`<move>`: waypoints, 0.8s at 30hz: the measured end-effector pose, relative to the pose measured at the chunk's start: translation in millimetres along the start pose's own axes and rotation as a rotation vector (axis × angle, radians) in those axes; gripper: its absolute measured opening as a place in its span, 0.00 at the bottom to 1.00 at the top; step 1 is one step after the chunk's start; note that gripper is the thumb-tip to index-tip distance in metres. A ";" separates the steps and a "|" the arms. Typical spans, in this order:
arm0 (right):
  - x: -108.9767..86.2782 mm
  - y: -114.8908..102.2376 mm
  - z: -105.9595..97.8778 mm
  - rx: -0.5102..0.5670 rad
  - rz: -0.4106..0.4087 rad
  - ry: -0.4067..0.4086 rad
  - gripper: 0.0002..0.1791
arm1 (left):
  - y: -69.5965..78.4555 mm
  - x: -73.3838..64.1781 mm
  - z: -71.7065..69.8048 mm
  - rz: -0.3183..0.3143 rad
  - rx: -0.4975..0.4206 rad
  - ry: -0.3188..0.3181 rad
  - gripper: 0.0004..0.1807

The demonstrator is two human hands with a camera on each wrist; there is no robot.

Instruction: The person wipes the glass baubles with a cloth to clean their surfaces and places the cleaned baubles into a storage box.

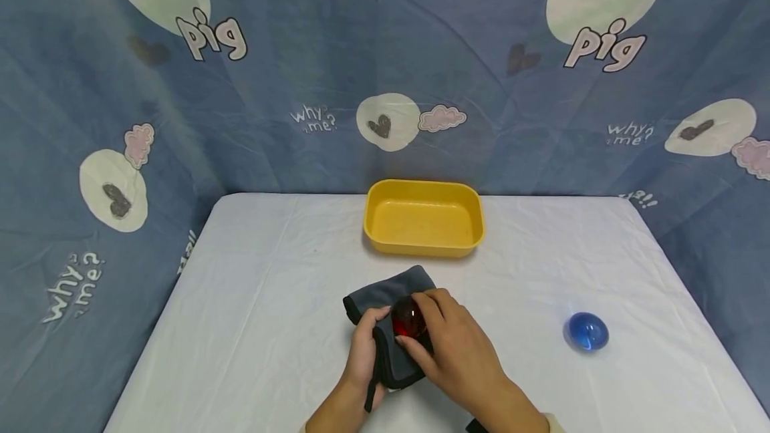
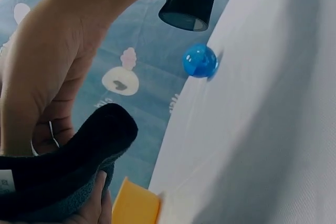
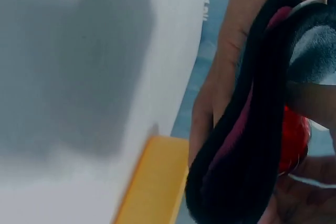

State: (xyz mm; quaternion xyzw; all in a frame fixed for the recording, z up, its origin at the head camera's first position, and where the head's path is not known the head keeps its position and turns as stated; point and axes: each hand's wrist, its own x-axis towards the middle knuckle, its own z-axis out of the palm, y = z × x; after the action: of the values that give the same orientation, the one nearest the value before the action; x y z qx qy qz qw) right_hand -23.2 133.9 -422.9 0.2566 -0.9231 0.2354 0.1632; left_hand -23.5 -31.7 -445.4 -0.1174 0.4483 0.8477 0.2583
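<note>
In the head view my left hand [image 1: 361, 356] holds a folded grey cloth [image 1: 391, 288] with black edging, its thumb on top near the ball. A clear red ball [image 1: 406, 318] lies against the cloth. My right hand [image 1: 460, 346] grips this ball from the right between thumb and fingers. The right wrist view shows the red ball [image 3: 295, 137] partly hidden behind the cloth [image 3: 247, 129]. A clear blue ball [image 1: 587, 331] rests on the white table to the right, apart from both hands.
Beyond the hands, a yellow tub [image 1: 424, 250] stands at the table's back edge. The white-covered table [image 1: 252, 326] meets a blue printed curtain [image 1: 289, 39] behind and at the sides. A dark band with a tube-like piece [image 2: 189, 3] sits at the right wrist.
</note>
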 end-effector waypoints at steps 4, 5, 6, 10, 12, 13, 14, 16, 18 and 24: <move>0.6 1.2 4.2 0.046 0.061 0.021 0.30 | -1.0 0.1 -1.3 -0.006 0.019 0.006 0.34; 0.7 1.5 4.9 0.059 0.080 0.019 0.29 | -1.4 -0.3 -1.5 -0.014 0.024 0.009 0.34; 0.7 1.8 5.5 0.073 0.104 0.016 0.27 | -1.9 -0.7 -1.7 -0.022 0.029 0.010 0.33; 2.3 2.5 6.8 0.127 0.206 0.007 0.24 | -3.0 -2.0 -2.3 -0.038 0.032 0.003 0.32; 3.2 3.0 7.2 0.154 0.255 -0.002 0.24 | -3.0 -2.1 -3.0 -0.040 0.037 -0.003 0.33; 3.8 3.2 7.3 0.164 0.277 -0.010 0.24 | -3.1 -2.0 -3.3 -0.039 0.037 -0.007 0.33; 4.3 3.4 7.5 0.172 0.298 -0.020 0.25 | -3.4 -1.5 -3.7 -0.039 0.037 -0.011 0.33; 5.1 3.9 8.1 0.181 0.332 -0.046 0.27 | -3.7 -1.6 -4.3 -0.043 0.039 -0.015 0.34; 5.1 4.0 8.2 0.178 0.350 -0.072 0.30 | -4.4 -1.7 -4.7 -0.045 0.035 -0.013 0.34; -2.7 6.7 4.5 0.109 0.216 -0.105 0.36 | -3.3 -1.5 -5.6 -0.019 0.032 0.013 0.34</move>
State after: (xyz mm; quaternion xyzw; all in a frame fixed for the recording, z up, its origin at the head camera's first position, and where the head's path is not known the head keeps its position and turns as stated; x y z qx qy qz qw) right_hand -25.5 137.8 -430.1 0.1762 -0.9385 0.2877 0.0741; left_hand -20.6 -35.3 -450.2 -0.1229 0.4624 0.8371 0.2653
